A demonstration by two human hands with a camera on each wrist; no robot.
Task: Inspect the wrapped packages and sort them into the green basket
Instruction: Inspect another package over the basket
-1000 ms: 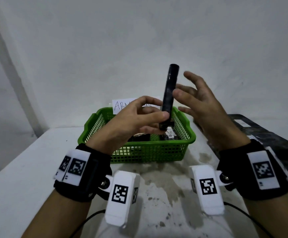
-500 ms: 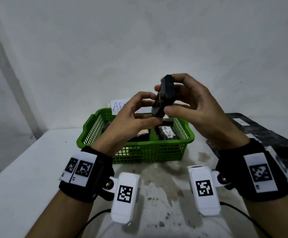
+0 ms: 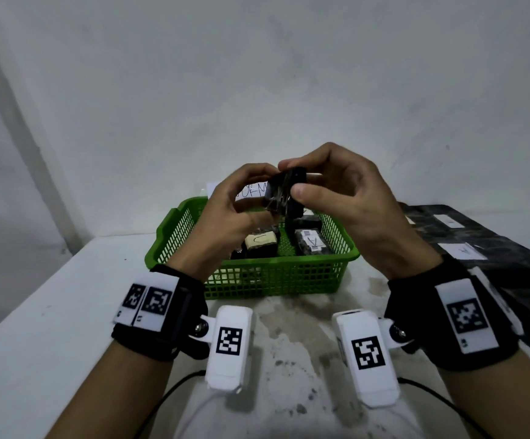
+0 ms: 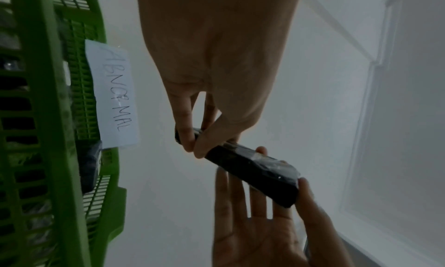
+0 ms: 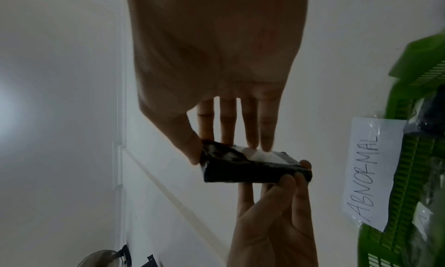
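Holding a black wrapped package (image 3: 284,191) between both hands above the green basket (image 3: 257,280): left hand (image 3: 225,213) and right hand (image 3: 349,201) pinching opposite ends, long axis running hand to hand. Basket directly below the fingers (image 3: 301,193), equally near both.

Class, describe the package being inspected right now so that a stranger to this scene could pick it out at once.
Find the green basket at the back of the white table. Just above its far side, the left hand and right hand meet in the air. The black wrapped package pinched between them is the only one held up; the others lie in the basket or on the table.
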